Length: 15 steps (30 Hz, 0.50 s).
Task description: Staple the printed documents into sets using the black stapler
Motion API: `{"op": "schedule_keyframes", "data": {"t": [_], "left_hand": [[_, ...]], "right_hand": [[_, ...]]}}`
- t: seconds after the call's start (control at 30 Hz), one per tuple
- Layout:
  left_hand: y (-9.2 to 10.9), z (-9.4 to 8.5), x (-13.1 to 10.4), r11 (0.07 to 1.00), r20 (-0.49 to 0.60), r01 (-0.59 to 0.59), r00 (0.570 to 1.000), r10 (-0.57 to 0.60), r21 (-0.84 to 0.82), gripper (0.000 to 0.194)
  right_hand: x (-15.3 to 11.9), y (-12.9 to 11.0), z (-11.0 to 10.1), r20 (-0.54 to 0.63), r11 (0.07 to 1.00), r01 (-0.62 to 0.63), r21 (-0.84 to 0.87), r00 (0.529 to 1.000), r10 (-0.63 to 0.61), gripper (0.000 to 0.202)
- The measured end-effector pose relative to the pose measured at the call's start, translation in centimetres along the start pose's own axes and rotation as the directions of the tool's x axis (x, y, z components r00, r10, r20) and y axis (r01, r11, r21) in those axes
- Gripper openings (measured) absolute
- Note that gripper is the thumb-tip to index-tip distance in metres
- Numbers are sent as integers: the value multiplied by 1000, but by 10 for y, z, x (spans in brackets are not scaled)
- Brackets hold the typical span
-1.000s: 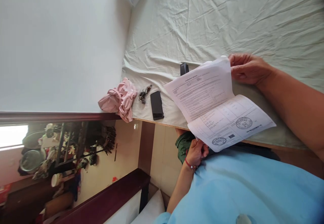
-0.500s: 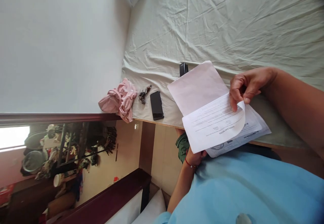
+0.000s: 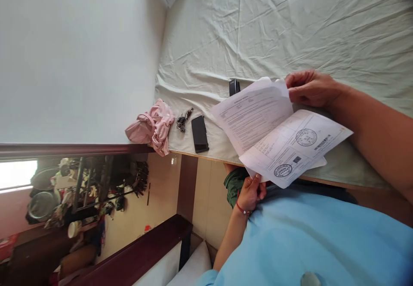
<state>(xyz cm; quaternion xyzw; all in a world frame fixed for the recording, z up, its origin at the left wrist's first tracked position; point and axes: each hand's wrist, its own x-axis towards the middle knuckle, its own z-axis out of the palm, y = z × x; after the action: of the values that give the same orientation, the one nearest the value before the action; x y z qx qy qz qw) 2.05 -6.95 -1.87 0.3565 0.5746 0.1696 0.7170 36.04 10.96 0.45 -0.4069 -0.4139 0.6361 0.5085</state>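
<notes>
A sheaf of printed papers [image 3: 290, 152] lies open over the front edge of the cloth-covered surface, its upper sheet showing round stamps and a barcode. My left hand [image 3: 251, 194] pinches the lower left corner, thumb on top. Turned back toward the far side is a printed page [image 3: 258, 113], its upper right corner between the thumb and fingers of my right hand [image 3: 308, 88]. Left of the papers lies a black phone [image 3: 200, 134], face and back not told apart. A small black object [image 3: 234, 87] sits just beyond the turned page.
Keys [image 3: 183, 121] and a crumpled pink cloth [image 3: 155, 126] lie left of the phone. The pale green sheet [image 3: 290, 27] is wrinkled. A white wall [image 3: 77, 62] borders it on the left. Below left, a dark red wooden frame [image 3: 142, 247] stands near the floor.
My right hand has moved up and away from me, turning the overleaf page over. A stamped sheet now shows on top. My left thumb now shows on the paper.
</notes>
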Motion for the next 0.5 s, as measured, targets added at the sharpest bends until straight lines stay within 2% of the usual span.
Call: {"op": "schedule_keyframes", "data": {"t": [0.1, 0.23, 0.5], "left_hand": [[2, 1, -2, 1000, 0, 10, 1000, -10, -3, 72], [3, 1, -1, 1000, 9, 10, 1000, -10, -9, 72], [3, 2, 1, 1000, 11, 17, 1000, -17, 4, 72]], "right_hand": [[4, 7, 5, 2, 996, 86, -29, 996, -86, 24], [8, 18, 10, -36, 945, 222, -240, 971, -237, 26], [15, 24, 7, -144, 863, 253, -438, 927, -346, 50]]}}
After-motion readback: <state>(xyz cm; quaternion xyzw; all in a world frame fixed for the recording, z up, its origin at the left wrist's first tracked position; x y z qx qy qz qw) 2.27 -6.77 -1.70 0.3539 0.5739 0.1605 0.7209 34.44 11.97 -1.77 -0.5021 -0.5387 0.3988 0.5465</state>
